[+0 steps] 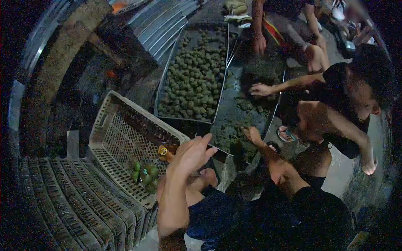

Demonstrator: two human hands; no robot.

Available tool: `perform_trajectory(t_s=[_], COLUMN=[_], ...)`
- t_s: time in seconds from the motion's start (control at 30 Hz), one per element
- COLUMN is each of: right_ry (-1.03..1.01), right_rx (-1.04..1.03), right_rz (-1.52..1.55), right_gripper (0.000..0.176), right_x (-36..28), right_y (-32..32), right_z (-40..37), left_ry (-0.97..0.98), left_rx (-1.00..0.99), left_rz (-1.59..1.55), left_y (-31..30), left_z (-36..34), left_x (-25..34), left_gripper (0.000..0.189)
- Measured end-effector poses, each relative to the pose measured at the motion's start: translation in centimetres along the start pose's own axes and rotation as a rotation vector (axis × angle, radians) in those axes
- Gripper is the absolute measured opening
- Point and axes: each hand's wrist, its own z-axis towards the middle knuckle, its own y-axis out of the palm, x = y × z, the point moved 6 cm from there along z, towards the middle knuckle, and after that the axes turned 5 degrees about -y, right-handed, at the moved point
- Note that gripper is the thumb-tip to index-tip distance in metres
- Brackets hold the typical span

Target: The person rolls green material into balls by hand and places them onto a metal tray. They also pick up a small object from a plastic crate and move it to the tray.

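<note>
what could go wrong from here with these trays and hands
The right hand and a co-worker's hand are over the same tray, so they might bump. Round pieces lying close to the fuller tray's rim could roll out if jostled. The left hand, near the crate, might catch its edge.

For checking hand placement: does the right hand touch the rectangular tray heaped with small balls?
Apart. The head view shows the surface of the neighbouring tray between the right hand and the ball-filled tray.
</note>
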Motion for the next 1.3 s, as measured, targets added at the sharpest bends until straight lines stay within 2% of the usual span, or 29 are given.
perform_trajectory(t_s=[0.03, 0.13, 0.23, 0.3, 0.33, 0.37, 0.47, 0.53, 0.6, 0.63, 0.67, 0.73, 0.77, 0.83, 0.87, 0.93, 1.0, 1.03, 1.1, 1.17, 1.23, 1.3], right_ry=[-0.135, -0.153, -0.145, -0.167, -0.228, -0.317, -0.933, -1.149, -0.426, -0.429, -0.374, -0.310, -0.131, 0.055, -0.159, -0.365, 0.205, 0.206, 0.389, 0.335, 0.285, -0.145], right_rx=[0.104, -0.170, -0.224, -0.131, -0.121, -0.160, -0.389, -0.478, 0.239, 0.240, 0.140, 0.030, -0.146, -0.324, -0.163, -0.002, -0.020, -0.020, 0.045, 0.054, 0.058, -0.078], right_rz=[-0.184, -0.029, 0.035, 0.232, 0.478, 0.814, 1.400, 1.581, 0.121, 0.116, 0.492, 0.858, 0.993, 1.114, 1.004, 0.884, 0.676, 0.676, 0.330, 0.245, 0.154, 0.689], right_gripper=[0.048, 0.044, 0.040, 0.038, 0.037, 0.036, 0.034, 0.034, 0.025, 0.025, 0.025, 0.025, 0.032, 0.042, 0.042, 0.043, 0.042, 0.042, 0.040, 0.038, 0.037, 0.047], right_x=[3.4, -0.2, -1.7, 2.2, 4.9, 6.6, 3.4, 2.8, 3.7, 1.1, -2.5, -5.4, -4.8, -5.4, -7.3, -10.3, -8.7, -8.6, -6.2, -2.1, -1.1, -4.7], right_y=[2.1, -1.5, -2.5, 0.0, 1.8, 3.3, 1.3, 0.5, -0.4, -1.9, -3.7, -6.4, -6.3, -6.1, -7.1, -8.2, -7.0, -6.7, -5.4, -2.2, -1.7, -2.7], right_z=[2.0, -0.4, -1.6, 0.2, 1.6, 2.5, 0.6, -1.0, -0.7, -2.3, -4.2, -5.4, -5.4, -6.8, -7.7, -8.9, -9.2, -8.9, -7.6, -4.9, -5.6, -8.0], left_ry=[-0.042, -0.039, -0.026, 0.013, 0.047, 0.050, 0.039, 0.000, -0.008, -0.017, -0.016, -0.023, -0.023, -0.023, -0.022, -0.011, 0.012, 0.037, 0.031, 0.025, 0.099, 0.089], left_rx=[-0.016, -0.026, -0.013, 0.017, 0.037, 0.048, 0.054, 0.010, 0.006, -0.006, -0.003, -0.048, -0.043, -0.013, -0.010, 0.015, 0.032, 0.049, 0.037, 0.025, 0.123, 0.120], left_rz=[0.035, -0.092, -0.025, -0.012, 0.001, 0.002, 0.034, -0.115, -0.096, -0.075, -0.078, -0.035, -0.039, -0.056, -0.057, -0.048, -0.043, -0.037, -0.027, -0.020, -0.016, -0.012], left_y=[0.1, 1.3, 0.5, 0.9, 1.1, 1.3, 1.8, 2.5, 2.2, 2.2, 2.1, 1.9, 1.8, 1.7, 1.7, 1.8, 1.7, 1.6, 1.6, 1.9, 1.9, 1.6], left_z=[0.0, 0.3, -0.2, -0.3, -0.3, -0.4, -0.6, -0.6, -0.9, -1.0, -1.1, -1.0, -1.1, -1.1, -1.0, -0.9, -1.0, -1.0, -0.9, -0.8, -0.7, -1.0], left_x=[-0.2, -1.4, -0.5, -0.3, -0.2, -0.2, -0.3, -0.7, -0.4, -0.3, -0.1, 0.2, 0.3, 0.5, 0.6, 0.6, 0.9, 1.1, 1.2, 1.1, 1.1, 1.5], left_gripper=[0.052, 0.053, 0.053, 0.052, 0.052, 0.052, 0.051, 0.045, 0.045, 0.044, 0.044, 0.043, 0.043, 0.041, 0.041, 0.040, 0.039, 0.038, 0.037, 0.036, 0.035, 0.035])
